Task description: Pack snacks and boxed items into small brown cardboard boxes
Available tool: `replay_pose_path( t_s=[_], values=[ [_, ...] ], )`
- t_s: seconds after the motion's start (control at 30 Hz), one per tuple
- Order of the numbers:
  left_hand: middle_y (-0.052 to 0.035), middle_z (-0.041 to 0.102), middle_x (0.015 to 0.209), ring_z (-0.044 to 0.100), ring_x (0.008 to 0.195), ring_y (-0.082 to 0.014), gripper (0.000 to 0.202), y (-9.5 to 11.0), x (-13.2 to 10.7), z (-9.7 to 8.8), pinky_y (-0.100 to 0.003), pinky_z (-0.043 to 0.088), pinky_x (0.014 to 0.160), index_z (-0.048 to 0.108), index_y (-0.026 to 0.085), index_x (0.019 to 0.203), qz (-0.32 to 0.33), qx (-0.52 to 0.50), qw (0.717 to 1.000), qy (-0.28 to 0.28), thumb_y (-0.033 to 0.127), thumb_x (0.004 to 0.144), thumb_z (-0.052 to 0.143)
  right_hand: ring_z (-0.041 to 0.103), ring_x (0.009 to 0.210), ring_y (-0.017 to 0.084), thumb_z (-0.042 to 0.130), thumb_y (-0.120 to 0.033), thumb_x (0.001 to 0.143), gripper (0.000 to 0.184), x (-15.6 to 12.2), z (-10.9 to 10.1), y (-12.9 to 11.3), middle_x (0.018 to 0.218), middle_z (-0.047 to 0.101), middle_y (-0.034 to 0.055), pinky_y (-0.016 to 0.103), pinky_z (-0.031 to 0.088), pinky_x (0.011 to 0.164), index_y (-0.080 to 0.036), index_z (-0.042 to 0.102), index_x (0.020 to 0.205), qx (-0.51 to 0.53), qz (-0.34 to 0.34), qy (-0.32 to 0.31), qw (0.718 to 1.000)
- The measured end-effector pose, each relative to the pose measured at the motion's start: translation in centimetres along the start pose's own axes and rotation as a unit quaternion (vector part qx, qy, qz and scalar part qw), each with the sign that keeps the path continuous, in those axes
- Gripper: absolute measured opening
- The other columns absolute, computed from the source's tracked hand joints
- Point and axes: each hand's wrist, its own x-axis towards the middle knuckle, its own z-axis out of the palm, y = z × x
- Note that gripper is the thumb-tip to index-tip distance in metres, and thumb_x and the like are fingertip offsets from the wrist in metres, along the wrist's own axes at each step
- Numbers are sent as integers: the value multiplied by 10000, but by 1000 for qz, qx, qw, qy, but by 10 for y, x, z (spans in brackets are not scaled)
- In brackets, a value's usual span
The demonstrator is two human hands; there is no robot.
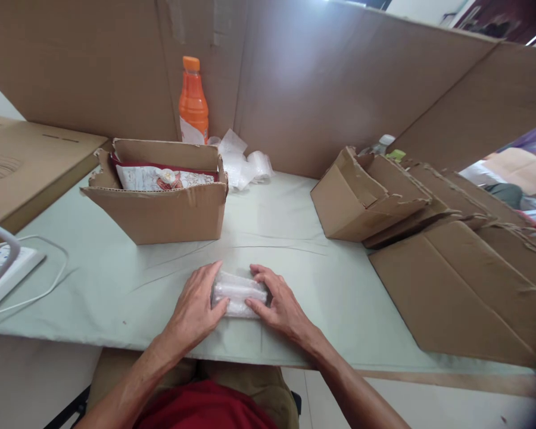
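A small bundle wrapped in clear bubble wrap (237, 294) lies on the pale green table cover (116, 280), near the front edge. My left hand (195, 307) grips its left end, thumb pressed onto the wrap. My right hand (277, 301) grips its right end, fingers curled over the top and thumb against the side. Both hands are closed on the bundle. What is inside the wrap cannot be made out.
An open cardboard box (161, 202) holding printed packets stands behind my left hand. An orange bottle (193, 104) and loose bubble wrap (245, 161) sit further back. Flattened cardboard boxes (451, 262) are stacked at the right. A white device with cable (4, 268) lies at the left edge.
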Motion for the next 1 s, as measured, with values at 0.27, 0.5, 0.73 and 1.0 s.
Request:
replay_pose_path(
  t_s=[0.27,0.5,0.73,1.0],
  values=[
    [-62,678,1092,632,909,-190,627,12,-5,-12,-305,505,824,461,194,1467,-110,-203,969,-85,299,857,564,626,922,180,669,-292,831,421,-9,2,-12,1118,657,57,308,500,836,-230,558,1232,156,80,16,984],
    [-37,697,973,598,805,-163,599,7,-2,-12,-267,482,748,537,161,1420,-115,-202,969,-83,257,830,561,631,954,212,670,-412,817,600,-1,-8,-5,1068,660,76,336,498,870,-190,527,1355,216,131,-49,966],
    [-34,748,1141,670,886,-184,525,3,-6,-13,-284,531,833,648,218,1312,-53,-137,984,-106,187,796,555,599,781,193,621,-352,850,193,14,-19,-27,873,690,24,292,433,686,-207,685,959,16,84,-193,978],
    [-127,629,1310,585,1246,-257,532,10,5,-70,-432,494,1060,512,223,1384,178,40,948,259,140,867,605,623,729,182,612,-412,908,199,36,-47,-41,798,674,17,287,489,660,-230,658,840,20,19,-101,995]
  ],
)
